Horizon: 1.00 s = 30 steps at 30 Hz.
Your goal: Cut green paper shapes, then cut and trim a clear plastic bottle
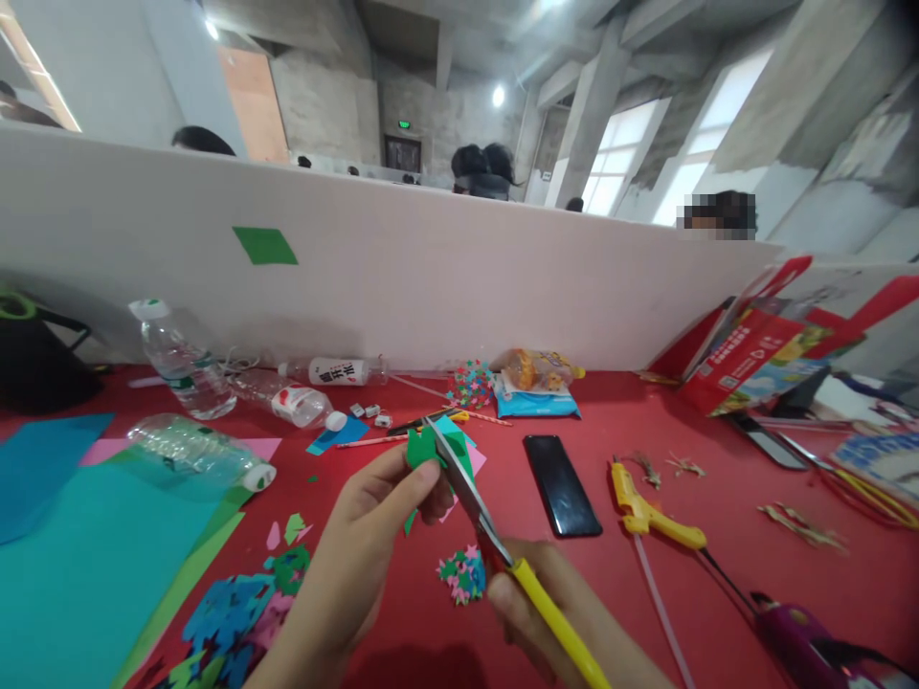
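Note:
My left hand (373,526) pinches a small piece of green paper (423,448) between thumb and fingers, above the red table (646,421). My right hand (552,603) is closed round the yellow handles of a pair of scissors (495,541). The scissor blades point up and left, and their tips are at the green paper. Below the hands lies a small heap of coloured paper cut-outs (463,574).
Teal and green paper sheets (86,565) and paper scraps (230,612) lie at left. Plastic bottles (187,368) stand behind them. A black phone (561,485), a yellow glue gun (646,512) and snack packs (535,383) lie nearby. A white partition (431,277) stands behind.

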Motion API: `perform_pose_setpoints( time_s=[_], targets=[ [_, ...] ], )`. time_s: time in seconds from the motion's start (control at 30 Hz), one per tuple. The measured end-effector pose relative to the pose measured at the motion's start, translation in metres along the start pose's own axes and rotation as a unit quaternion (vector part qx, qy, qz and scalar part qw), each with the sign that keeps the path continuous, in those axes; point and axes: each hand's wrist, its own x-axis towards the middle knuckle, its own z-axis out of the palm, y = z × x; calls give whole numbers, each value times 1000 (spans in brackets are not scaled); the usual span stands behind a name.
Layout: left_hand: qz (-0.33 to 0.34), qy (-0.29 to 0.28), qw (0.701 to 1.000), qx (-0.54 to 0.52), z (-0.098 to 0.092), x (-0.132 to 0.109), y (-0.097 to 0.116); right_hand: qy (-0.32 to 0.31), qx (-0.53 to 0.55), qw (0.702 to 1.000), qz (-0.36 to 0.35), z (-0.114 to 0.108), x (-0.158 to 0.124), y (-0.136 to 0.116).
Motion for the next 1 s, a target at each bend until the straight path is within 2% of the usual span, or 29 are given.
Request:
perform_pose_setpoints(
  time_s=[0.2, 0.4, 0.53, 0.83, 0.93, 1.0],
  targets=[
    [40, 73, 996, 11, -6, 0, 1, -12, 2, 1000, 5, -1, 0, -3],
    [80, 95, 992, 19, -11, -2, 4, -34, 5, 999, -4, -1, -1, -3],
    [38, 67, 997, -32, -7, -3, 10, -57, 1, 998, 14, -1, -2, 3],
    [-67, 58, 985, -151, -8, 0, 18, -33, -18, 999, 3, 3, 1, 6],
    [-69, 67, 984, -149, -9, 0, 16, -42, -21, 999, -7, 4, 3, 6],
    [-47, 76, 988, -123, -8, 0, 15, -40, -27, 999, -5, 4, 2, 5]
  ],
)
